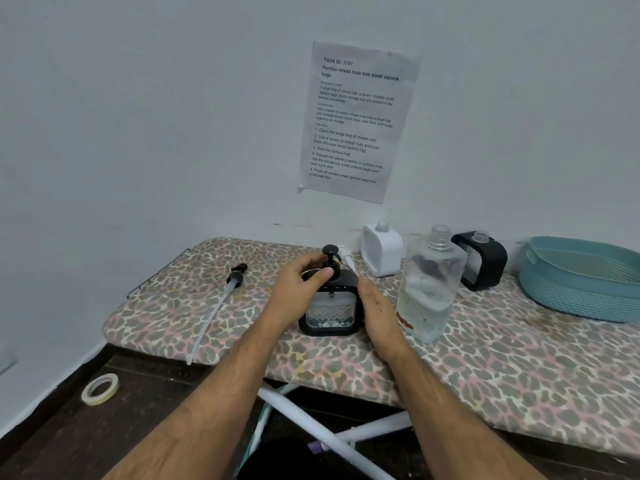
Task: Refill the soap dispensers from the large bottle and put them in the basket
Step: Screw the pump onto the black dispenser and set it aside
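At frame centre the left hand (304, 282) grips the pump of the black dispenser (330, 306) on the worktop (519, 358), apparently screwing it on; the right hand (377, 310) steadies its side, fingers straight. Next it goes to the basket (588, 296) at far right. The large bottle (429, 285) stands just right, uncapped. Wall sheet (356, 123) above reads "Portion mixed nuts into small ziplock bags".

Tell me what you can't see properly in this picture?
- Teal basket: cut off by the head view's right edge.
- Black dispenser: its top sides are covered by the left hand and right hand.
- Back black dispenser: partly behind the large bottle.
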The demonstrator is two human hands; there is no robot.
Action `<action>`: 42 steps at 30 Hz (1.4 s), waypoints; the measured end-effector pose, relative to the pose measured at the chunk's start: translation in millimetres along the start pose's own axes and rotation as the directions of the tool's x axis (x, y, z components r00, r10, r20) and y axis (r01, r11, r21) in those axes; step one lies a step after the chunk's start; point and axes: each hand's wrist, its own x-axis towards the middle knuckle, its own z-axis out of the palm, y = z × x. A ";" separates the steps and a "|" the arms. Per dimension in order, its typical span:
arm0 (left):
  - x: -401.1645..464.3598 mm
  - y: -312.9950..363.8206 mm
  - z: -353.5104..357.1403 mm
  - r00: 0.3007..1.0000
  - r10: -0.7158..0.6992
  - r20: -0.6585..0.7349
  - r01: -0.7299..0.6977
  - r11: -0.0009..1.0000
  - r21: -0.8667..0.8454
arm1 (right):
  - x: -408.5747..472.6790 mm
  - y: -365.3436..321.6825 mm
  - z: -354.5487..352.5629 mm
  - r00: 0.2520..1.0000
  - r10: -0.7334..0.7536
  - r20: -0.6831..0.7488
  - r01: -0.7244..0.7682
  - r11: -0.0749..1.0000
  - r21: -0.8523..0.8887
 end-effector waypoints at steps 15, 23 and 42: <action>3.2 12.9 7.8 0.998 0.017 -0.064 -0.011 0.997 0.082 | 11.5 -29.0 1.5 1.000 -0.020 -0.017 0.018 0.992 -0.128; 2.4 10.8 2.6 0.998 -0.042 -0.054 0.042 0.999 -0.004 | 3.7 -31.2 0.4 0.999 0.032 -0.035 -0.030 0.998 0.056; -0.3 15.5 3.1 0.994 -0.077 -0.082 0.077 0.997 -0.002 | 1.5 -28.0 2.5 0.997 0.014 -0.072 -0.009 0.997 0.073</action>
